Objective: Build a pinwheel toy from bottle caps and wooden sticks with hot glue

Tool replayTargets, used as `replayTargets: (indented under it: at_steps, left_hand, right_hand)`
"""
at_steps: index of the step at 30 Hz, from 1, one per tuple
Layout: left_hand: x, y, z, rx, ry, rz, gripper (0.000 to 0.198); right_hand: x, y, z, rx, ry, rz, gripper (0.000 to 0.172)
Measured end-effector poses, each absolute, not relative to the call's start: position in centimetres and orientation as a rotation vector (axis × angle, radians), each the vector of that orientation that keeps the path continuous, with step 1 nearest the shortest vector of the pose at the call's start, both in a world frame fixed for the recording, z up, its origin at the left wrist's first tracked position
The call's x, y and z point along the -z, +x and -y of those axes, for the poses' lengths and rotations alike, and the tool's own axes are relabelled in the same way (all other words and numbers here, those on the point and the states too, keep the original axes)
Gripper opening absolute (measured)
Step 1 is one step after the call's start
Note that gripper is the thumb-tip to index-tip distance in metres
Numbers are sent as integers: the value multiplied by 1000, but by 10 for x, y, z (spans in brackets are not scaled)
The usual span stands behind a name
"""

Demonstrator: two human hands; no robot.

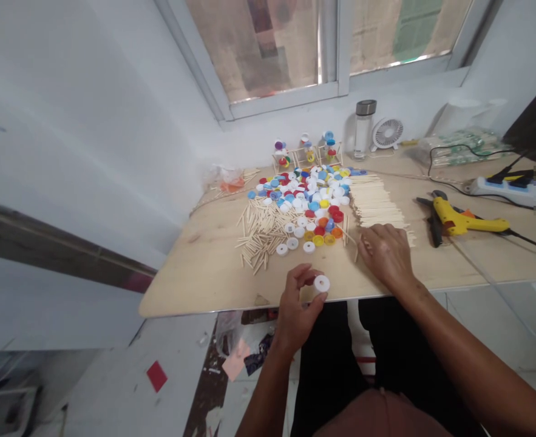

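Head view looks down on a plywood tabletop (195, 267) with three small models of sticks and bottle caps (306, 150) standing in a row near its far edge, the only assembled pieces in sight. In front of them lies plenty of loose stock: a wide spread of colored bottle caps (306, 197), a jumble of short cut sticks (263, 233), and a long, neat rank of craft sticks (377, 200). Judging by these piles, far more material lies unused than has gone into the three models. The left hand (297, 312) is curled, its thumb and fingers pinching a white bottle cap (321, 284) just above the board's near edge. The right hand (386, 255) rests palm-down on the board, fingers loosely spread and holding nothing, just beside the end of the ranked sticks. Farther right lie a yellow hot glue gun (465, 221) and black pliers (436, 224).
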State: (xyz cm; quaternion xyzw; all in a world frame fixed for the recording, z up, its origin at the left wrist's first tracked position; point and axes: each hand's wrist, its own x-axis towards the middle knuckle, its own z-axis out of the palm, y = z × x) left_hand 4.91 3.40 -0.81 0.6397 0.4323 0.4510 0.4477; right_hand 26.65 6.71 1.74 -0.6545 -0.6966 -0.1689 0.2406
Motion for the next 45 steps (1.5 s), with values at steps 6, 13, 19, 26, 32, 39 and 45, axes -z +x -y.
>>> replayTargets:
  at_steps: [6,13,19,26,32,39,45]
  left_hand:
    - [8,51,-32,-980,1788,-1109,59]
    - [4,51,-30,-866,1928,-1065,65]
    - [2,49,-17,-662,1973,-965,65]
    - [-5,50,-12,-482,1978,-874,54]
    - [-12,59,-14,-408,2015,-863,53]
    - [-22,69,-12,-370,2052,-788,51]
    - [-21,75,-11,-391,2062,-749,51]
  right_hand:
    - [-26,232,-32,-261,-1332,2110,26]
    - [-31,225,-20,-466,-1277,2154,24]
    - [-24,238,-2,-662,-1307,2109,13]
    - [-19,252,20,-761,-1308,2014,6]
    - [-13,257,32,-646,-1314,1971,10]
    - [-9,268,34,-864,-1313,1928,5]
    - [-13,275,38,-827,-1307,2015,8]
